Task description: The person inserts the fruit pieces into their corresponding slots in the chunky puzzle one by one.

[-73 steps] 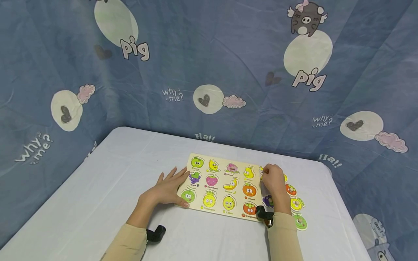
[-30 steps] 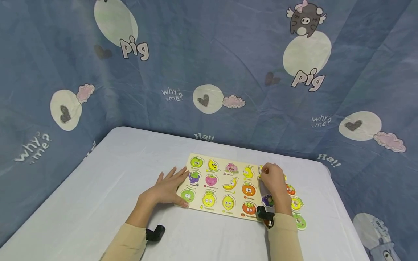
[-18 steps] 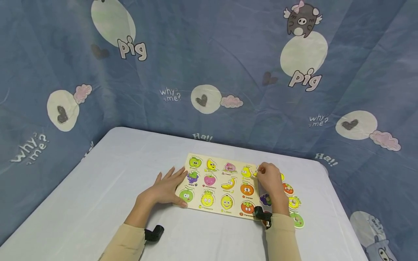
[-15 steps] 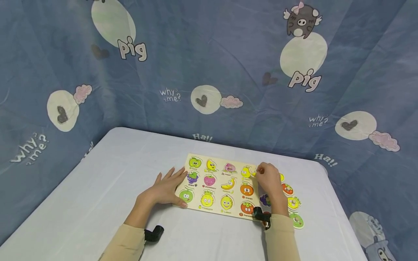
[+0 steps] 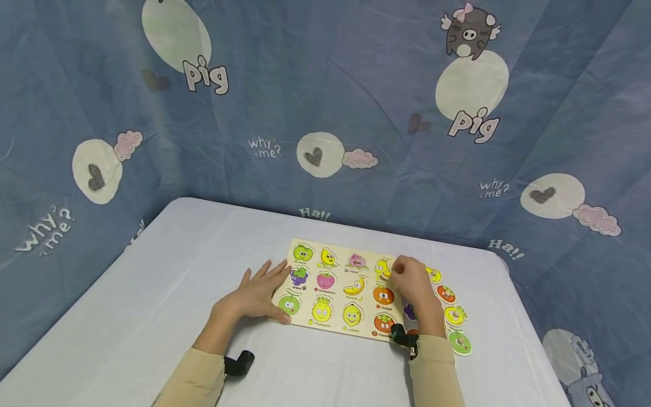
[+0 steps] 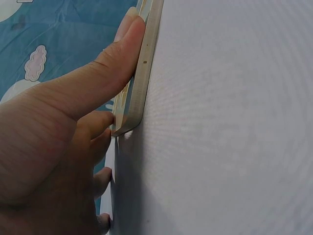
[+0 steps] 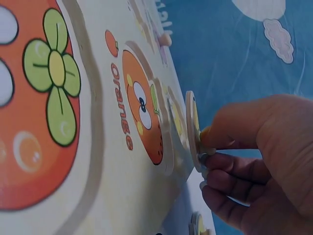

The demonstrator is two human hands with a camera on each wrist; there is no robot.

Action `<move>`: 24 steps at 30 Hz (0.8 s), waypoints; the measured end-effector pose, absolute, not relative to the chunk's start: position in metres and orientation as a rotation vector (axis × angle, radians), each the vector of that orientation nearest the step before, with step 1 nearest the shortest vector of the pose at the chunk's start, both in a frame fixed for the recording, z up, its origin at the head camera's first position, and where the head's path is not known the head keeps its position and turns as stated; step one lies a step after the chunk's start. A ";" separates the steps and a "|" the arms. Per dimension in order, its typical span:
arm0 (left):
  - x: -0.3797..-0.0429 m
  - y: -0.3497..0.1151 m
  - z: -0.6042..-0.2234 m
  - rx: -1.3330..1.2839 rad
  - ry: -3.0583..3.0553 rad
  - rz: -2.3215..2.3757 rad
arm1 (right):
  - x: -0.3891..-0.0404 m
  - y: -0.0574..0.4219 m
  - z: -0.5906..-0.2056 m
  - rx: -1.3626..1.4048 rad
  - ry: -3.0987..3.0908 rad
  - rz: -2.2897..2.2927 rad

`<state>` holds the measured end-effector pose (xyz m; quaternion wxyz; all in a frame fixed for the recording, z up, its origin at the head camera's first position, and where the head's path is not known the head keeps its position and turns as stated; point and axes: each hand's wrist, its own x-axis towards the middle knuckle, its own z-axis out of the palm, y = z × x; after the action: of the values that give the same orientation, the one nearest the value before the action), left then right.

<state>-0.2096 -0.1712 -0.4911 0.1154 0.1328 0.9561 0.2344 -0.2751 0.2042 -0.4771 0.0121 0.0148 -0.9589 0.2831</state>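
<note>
A wooden fruit puzzle board (image 5: 338,299) lies on the white table, printed with pictures such as an orange (image 5: 383,294) and a pear (image 5: 382,267). My left hand (image 5: 259,294) is spread at its left end. In the left wrist view the thumb (image 6: 110,68) presses along the board's edge, the other fingers reaching past the corner. Thumb and fingers of my right hand (image 5: 413,280) pinch a yellow puzzle piece (image 7: 193,129), held on edge over the board close to the pear picture. Its printed face is turned mostly out of sight.
Right of the board lie loose knobbed pieces: a tomato-like red one (image 5: 446,294), a pineapple (image 5: 455,315), a green round one (image 5: 460,342) and a yellow one (image 5: 434,275). A purple grape piece (image 5: 409,311) is partly behind the right forearm. A blue patterned cloth (image 5: 325,85) hangs behind.
My right hand has moved left from beside the board to over its right edge, carrying the yellow piece. The left hand stays in place on the board.
</note>
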 end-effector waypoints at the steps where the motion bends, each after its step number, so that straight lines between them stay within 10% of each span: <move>1: -0.210 -0.171 -0.491 0.388 2.801 0.688 | -0.274 0.203 -0.476 0.050 -2.991 0.888; 24: -0.211 -0.171 -0.490 0.378 2.818 0.684 | -0.263 0.181 -0.478 0.260 -3.008 0.927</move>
<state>-0.2106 -0.1714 -0.4900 0.1084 0.1285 0.9580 0.2324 -0.2630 0.1812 -0.4776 -0.0085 0.0822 -0.9524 0.2936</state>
